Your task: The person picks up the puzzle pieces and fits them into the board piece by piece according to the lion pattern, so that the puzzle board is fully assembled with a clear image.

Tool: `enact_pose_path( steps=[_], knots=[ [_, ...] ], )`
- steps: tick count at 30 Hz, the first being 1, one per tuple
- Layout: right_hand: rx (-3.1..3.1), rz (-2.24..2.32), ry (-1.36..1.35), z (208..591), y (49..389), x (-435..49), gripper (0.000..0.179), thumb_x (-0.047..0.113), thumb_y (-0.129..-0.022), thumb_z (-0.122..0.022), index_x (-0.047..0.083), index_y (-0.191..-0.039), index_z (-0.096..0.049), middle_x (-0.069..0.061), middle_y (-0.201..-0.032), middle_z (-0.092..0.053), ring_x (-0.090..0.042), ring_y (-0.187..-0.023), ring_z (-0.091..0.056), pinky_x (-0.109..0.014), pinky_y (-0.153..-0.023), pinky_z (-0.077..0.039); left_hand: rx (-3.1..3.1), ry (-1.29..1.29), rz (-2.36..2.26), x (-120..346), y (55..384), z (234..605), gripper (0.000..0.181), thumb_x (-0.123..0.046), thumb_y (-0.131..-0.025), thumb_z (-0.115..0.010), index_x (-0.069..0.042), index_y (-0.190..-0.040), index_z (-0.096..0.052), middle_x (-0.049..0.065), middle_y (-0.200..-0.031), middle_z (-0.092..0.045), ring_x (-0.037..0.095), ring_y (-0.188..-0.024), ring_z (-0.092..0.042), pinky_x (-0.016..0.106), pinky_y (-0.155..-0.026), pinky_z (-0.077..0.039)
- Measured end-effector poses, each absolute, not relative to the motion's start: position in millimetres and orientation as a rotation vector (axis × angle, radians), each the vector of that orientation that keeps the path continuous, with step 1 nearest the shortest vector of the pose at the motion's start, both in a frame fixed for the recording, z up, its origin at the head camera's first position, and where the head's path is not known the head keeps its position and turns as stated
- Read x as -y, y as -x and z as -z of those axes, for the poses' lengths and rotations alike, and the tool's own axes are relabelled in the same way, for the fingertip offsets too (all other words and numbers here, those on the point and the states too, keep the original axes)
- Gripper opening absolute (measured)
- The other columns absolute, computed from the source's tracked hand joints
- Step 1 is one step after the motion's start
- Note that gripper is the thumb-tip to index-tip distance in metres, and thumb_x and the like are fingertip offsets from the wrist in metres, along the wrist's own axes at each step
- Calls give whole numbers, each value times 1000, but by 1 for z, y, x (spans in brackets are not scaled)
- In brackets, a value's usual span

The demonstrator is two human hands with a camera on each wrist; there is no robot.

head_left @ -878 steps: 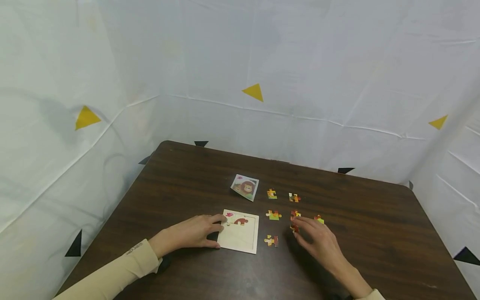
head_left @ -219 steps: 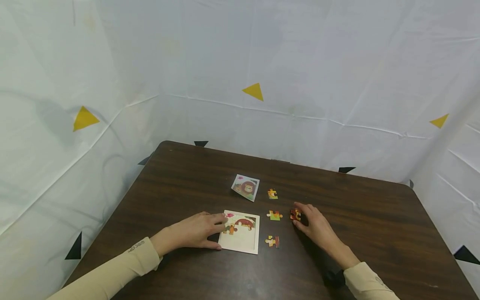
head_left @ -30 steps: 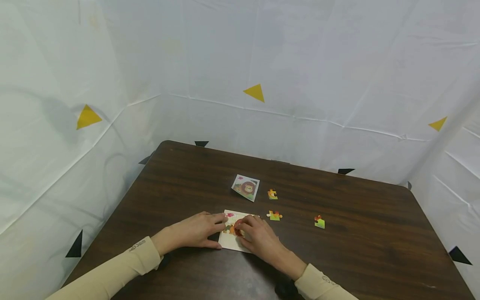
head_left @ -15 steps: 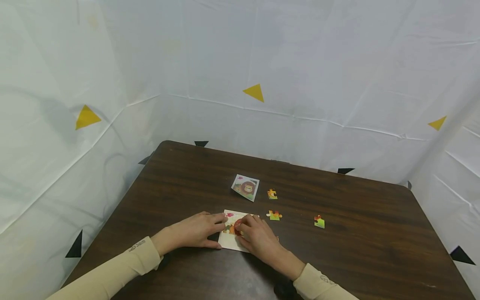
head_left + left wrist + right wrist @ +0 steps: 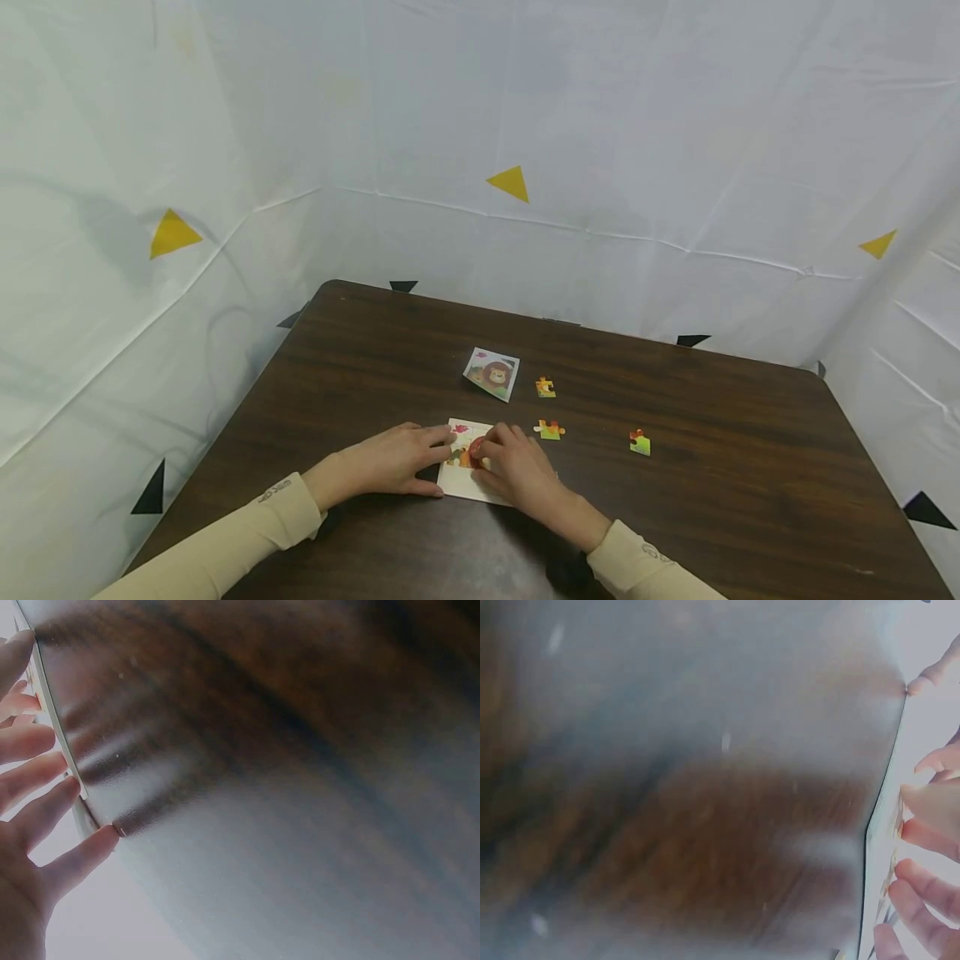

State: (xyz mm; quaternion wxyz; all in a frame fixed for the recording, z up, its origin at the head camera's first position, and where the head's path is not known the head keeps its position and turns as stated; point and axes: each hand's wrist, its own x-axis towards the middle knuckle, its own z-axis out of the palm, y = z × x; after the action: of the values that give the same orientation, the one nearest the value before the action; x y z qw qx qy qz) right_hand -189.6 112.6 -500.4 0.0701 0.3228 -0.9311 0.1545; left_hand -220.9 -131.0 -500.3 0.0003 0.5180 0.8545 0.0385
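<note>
A small pale puzzle board point(image 5: 463, 486) lies on the dark table, its upper part filled with picture pieces. My left hand point(image 5: 382, 462) rests along its left edge, fingers spread and thumb by the near corner; in the left wrist view the fingertips point(image 5: 71, 787) touch the rim. Over the board's right half, my right hand point(image 5: 525, 475) holds a reddish-brown puzzle piece point(image 5: 475, 451) at its fingertips, down at the board. That hand hides most of the piece and the board's right side. In the right wrist view its fingers point(image 5: 930, 802) bend over the board.
A lion picture card point(image 5: 491, 375) with a raised corner lies beyond the board. Loose puzzle pieces lie to the right: an orange one point(image 5: 545, 387), a green-and-orange one point(image 5: 550, 430) and a green-and-red one point(image 5: 640, 442). White sheeting point(image 5: 600, 167) surrounds the table point(image 5: 735, 467).
Since 7.3 seconds ago my right hand has brought the reddish-brown piece left onto the board. Over the longer span, several loose pieces went into the board. During the last second both hands barely moved.
</note>
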Motion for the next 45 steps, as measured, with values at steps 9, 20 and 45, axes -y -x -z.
enact_pose_path(
  steps=[9,20,45],
  knots=[
    [2784,-442,-987,501,190,-114,15,32,-83,-76,22,-94,-72,3,-99,-56,-15,-86,-51,-29,-64,-42,-2684,-1611,-128,131,221,500,54,-57,-89,-57,-15,-122,-61,5,-132,-53,15,-110,-59,41,-91,-50],
    [2814,-471,-1024,503,188,-117,18,31,-89,-70,21,-103,-70,2,-107,-57,-18,-97,-52,-37,-76,-47,-2681,-1607,-122,131,221,501,54,-57,-90,-57,-14,-123,-61,6,-133,-52,16,-112,-59,42,-92,-50],
    [2599,-566,-1043,498,196,-161,28,14,-85,-74,11,-113,-68,-3,-104,-63,-16,-88,-59,-38,-73,-51,-2659,-1535,-98,129,220,499,57,-57,-90,-57,-15,-127,-60,7,-137,-51,17,-119,-55,43,-97,-46]
  ],
)
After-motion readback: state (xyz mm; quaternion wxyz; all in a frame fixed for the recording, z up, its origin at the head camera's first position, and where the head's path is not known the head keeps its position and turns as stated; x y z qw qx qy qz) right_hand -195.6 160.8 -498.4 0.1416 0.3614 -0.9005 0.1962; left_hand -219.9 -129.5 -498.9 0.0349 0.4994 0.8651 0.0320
